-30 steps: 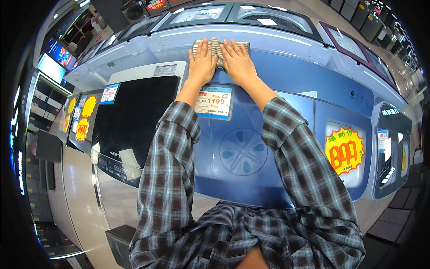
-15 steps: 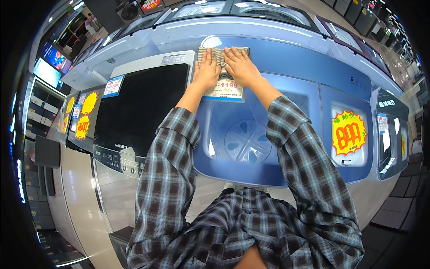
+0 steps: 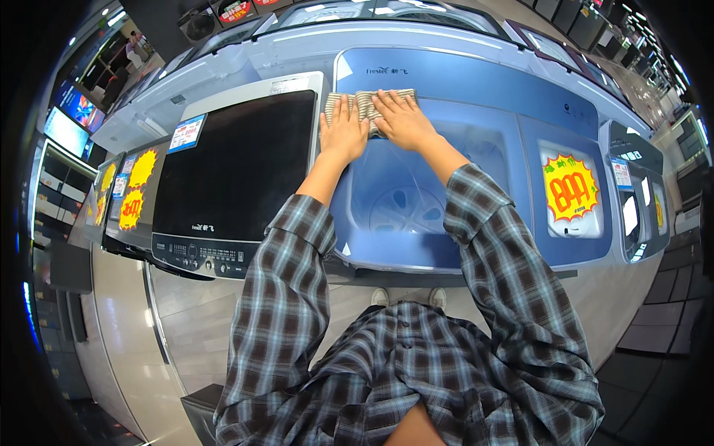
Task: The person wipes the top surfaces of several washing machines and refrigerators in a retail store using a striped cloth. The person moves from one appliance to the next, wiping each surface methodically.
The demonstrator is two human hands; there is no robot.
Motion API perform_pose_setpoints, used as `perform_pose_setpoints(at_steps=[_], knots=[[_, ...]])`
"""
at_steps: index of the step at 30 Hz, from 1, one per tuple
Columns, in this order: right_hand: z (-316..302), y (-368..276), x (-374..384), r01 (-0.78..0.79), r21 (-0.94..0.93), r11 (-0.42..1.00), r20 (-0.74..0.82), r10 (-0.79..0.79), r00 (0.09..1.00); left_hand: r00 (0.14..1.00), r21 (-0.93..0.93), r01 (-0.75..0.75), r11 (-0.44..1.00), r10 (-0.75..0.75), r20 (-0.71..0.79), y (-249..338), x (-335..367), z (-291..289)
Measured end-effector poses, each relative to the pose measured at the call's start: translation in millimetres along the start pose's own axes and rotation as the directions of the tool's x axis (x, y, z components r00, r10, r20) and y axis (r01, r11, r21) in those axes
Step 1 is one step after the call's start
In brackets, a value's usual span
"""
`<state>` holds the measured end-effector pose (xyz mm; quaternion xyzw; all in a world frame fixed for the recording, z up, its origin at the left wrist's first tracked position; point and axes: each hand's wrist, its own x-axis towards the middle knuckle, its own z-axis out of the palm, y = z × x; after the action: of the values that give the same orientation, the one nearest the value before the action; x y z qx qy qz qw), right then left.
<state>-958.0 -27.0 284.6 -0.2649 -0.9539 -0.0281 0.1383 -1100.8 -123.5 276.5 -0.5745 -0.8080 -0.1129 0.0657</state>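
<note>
Both hands lie flat on a folded beige-and-grey striped cloth [image 3: 364, 104]. It rests on the upper left part of a blue twin-tub washing machine [image 3: 483, 82], at the border of its back panel and the see-through tub lid [image 3: 446, 156]. My left hand [image 3: 344, 137] presses on the cloth's left part with fingers stretched forward. My right hand [image 3: 404, 123] lies on its right part, fingers outstretched and angled left. Under the lid a round pulsator [image 3: 405, 208] shows faintly. The palms hide part of the cloth.
A black-topped washing machine [image 3: 238, 163] stands close on the left, with a price card [image 3: 186, 134]. A yellow-and-red price sticker [image 3: 571, 187] is on the blue machine's right lid. Another dark-topped machine [image 3: 638, 189] stands at right. More washers [image 3: 446, 22] line up behind.
The cloth and both hands have moved slightly nearer along the blue machine. The price card beneath my hands no longer shows. My view has shifted, so more back panel and my shoes appear.
</note>
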Motion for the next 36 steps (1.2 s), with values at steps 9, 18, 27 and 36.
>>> perform_pose_setpoints(at_steps=[9,18,27,36], knots=[[-2,-22,-62,0.045,-0.010,0.999,-0.027,-0.045,0.999,0.998,0.033,-0.060,0.998,0.060,0.022,11,-69,-13],[-4,-56,-125,0.197,0.005,0.980,-0.079,-0.196,0.977,0.991,0.037,-0.109,0.993,0.111,-0.070,13,-149,-14],[-27,-107,-216,0.281,0.126,0.951,-0.035,-0.278,0.960,0.980,-0.123,-0.140,0.982,0.120,-0.157,36,-263,-20],[-21,-135,-252,0.246,0.102,0.964,-0.243,-0.216,0.946,0.930,-0.604,-0.006,0.797,-0.218,-0.296,89,-307,32]])
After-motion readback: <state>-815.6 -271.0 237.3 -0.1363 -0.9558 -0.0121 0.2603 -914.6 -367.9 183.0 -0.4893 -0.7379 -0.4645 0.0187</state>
